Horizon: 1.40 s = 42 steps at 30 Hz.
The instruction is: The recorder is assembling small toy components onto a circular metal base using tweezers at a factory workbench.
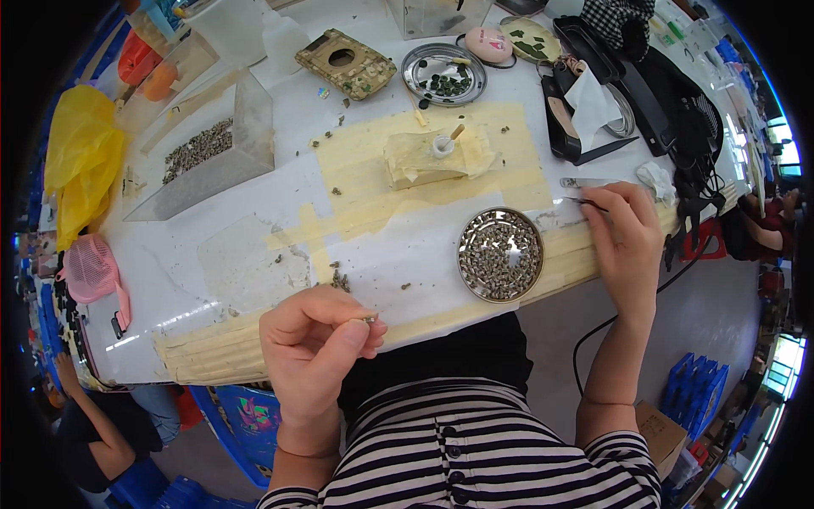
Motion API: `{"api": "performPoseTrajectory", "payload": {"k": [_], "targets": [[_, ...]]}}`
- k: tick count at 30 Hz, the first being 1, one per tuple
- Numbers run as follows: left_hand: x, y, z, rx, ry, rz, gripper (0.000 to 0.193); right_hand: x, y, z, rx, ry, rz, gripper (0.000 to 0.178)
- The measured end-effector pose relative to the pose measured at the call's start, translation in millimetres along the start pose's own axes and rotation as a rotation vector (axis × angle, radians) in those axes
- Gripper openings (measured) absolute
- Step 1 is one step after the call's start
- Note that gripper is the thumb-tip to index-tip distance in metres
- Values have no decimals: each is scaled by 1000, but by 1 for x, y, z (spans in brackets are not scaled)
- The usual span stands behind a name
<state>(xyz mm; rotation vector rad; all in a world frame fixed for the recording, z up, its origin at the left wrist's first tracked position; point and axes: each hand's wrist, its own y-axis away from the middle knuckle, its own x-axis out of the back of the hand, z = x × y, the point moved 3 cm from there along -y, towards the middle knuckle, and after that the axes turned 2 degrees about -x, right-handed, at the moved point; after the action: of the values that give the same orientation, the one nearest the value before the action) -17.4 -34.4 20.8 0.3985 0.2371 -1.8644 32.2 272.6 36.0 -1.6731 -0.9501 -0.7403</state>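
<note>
My left hand (307,343) is closed in a pinch at the table's front edge, with a tiny metal part (370,319) between thumb and forefinger. Just beyond it lie several loose metal parts (340,279). Over to the right, my right hand (629,233) grips thin dark tweezers (587,202), their tip pointing left. A flat metal strip (583,182) lies close to that tip. Between the hands stands a round tin (540,254), filled with small metal parts (498,270). Behind the tin, a small white pot (443,147) with a stick in it sits on a tape-covered block (415,174).
A clear bin (191,192) with more metal parts stands at left, beside a yellow bag (78,157) and pink basket (91,267). Farther back are a camouflage model tank hull (366,78) and a round metal tray (408,89) of dark green pieces. A black tray (566,151) is at right.
</note>
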Motion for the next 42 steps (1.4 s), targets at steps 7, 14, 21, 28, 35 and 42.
{"api": "performPoseTrajectory", "payload": {"k": [7,14,21,28,35,42], "targets": [[2,0,4,-99,-183,85,6,-14,0,-91,258,-418,-198,19],[7,6,7,-63,-161,109,5,-52,-18,-127,406,-380,-452,15],[2,4,3,-6,-98,100,5,-41,-23,-123,232,-705,-372,13],[-10,0,-5,49,3,-13,6,-35,-15,-115,10,-1054,-350,14],[-16,-2,-9,60,30,-17,7,-41,-4,-115,-254,-1270,-421,12],[-17,-1,-9,41,45,-44,8,-44,-1,-114,-325,-1382,-459,11]]}}
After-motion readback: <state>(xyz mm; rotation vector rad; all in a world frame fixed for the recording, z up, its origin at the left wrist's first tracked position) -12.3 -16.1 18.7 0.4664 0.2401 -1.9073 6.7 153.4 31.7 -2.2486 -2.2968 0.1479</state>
